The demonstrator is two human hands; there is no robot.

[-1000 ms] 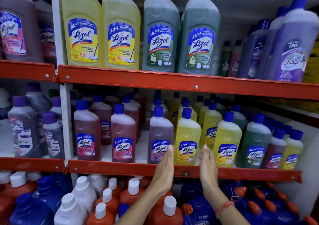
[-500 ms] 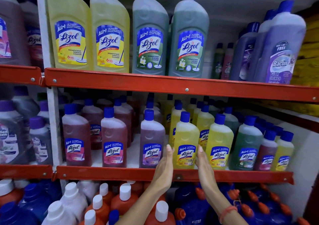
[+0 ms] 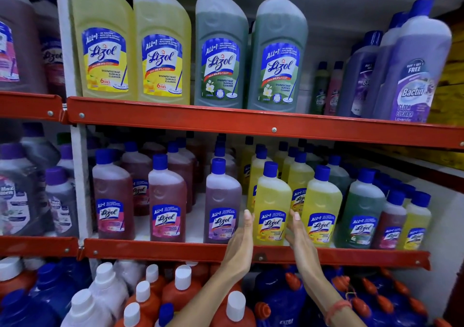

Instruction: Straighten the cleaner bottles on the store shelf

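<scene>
Small Lizol cleaner bottles stand in rows on the middle shelf (image 3: 160, 250). At the front, a yellow bottle (image 3: 272, 198) stands upright between a purple bottle (image 3: 222, 198) and another yellow bottle (image 3: 322, 203). My left hand (image 3: 241, 246) is flat, fingers straight, against the first yellow bottle's left side. On its right side my right hand (image 3: 297, 236) mirrors it, palm inward and touching the label's edge. Neither hand curls around the bottle.
Pink bottles (image 3: 167, 201) stand further left on this shelf, a green bottle (image 3: 362, 208) and smaller ones to the right. Large Lizol bottles (image 3: 221, 50) fill the top shelf. Orange and blue jugs (image 3: 180, 291) crowd the shelf under my forearms. A white upright (image 3: 77, 176) divides the bays.
Both hands have moved up and inward, from below the shelf rail to the two sides of the front yellow bottle. The view has shifted slightly right.
</scene>
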